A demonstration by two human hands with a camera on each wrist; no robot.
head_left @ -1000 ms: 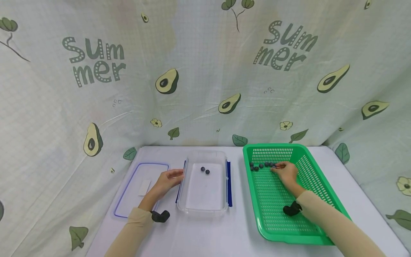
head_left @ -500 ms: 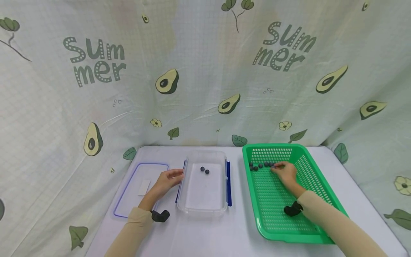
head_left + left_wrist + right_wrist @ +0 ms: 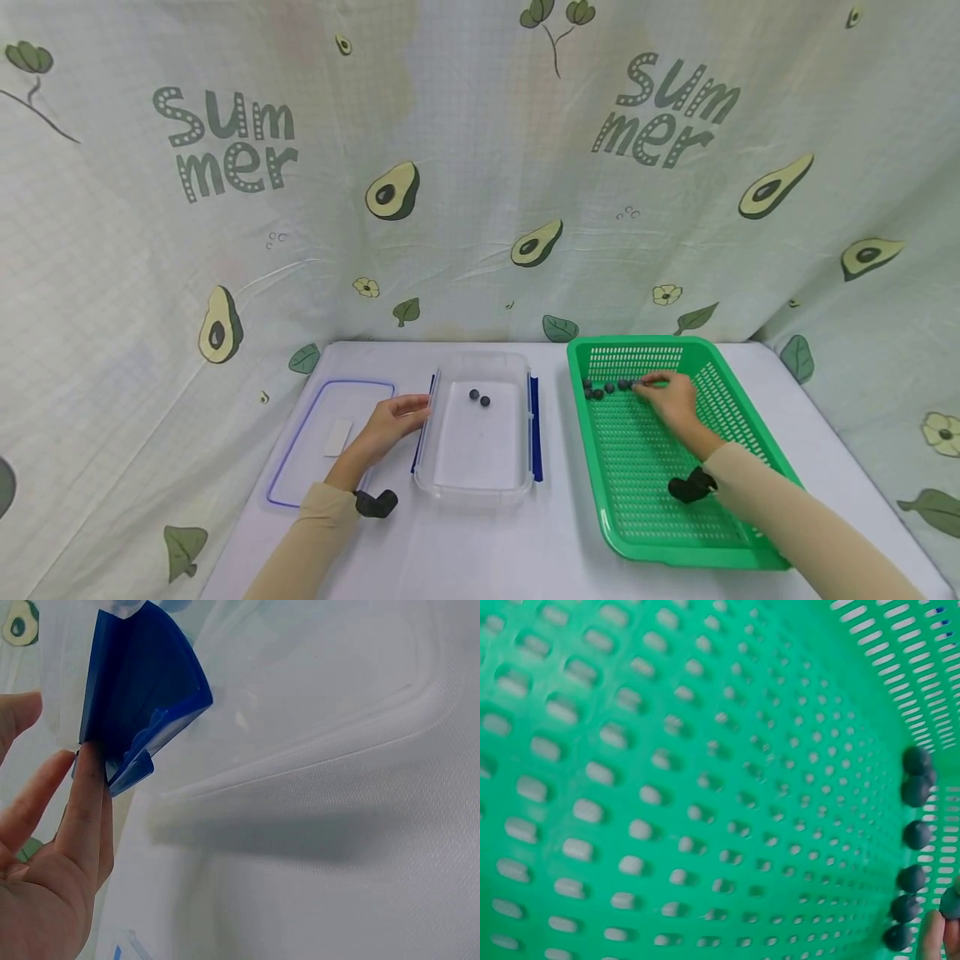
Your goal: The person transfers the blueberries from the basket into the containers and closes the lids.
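My left hand (image 3: 393, 425) is at the left side of a clear plastic container (image 3: 472, 454). In the left wrist view its straight fingers (image 3: 84, 802) touch the blue latch flap (image 3: 146, 682), with the thumb held apart. Two blueberries (image 3: 485, 402) lie inside the container near its far end. My right hand (image 3: 670, 404) reaches into the far part of a green basket (image 3: 637, 500). Its fingertips pinch a blueberry (image 3: 951, 903), partly cut off by the edge of the right wrist view. Several more blueberries (image 3: 917, 835) sit in a row along the basket's far side.
A clear lid with a blue-purple seal (image 3: 273, 479) lies flat on the white table (image 3: 480, 550), left of the container. The container's right latch flap (image 3: 536, 429) hangs outward toward the basket. A patterned cloth (image 3: 450, 275) hangs behind the table.
My right hand has lifted slightly from the basket floor, a blueberry at its fingertips. My left hand and the container have stayed in place.
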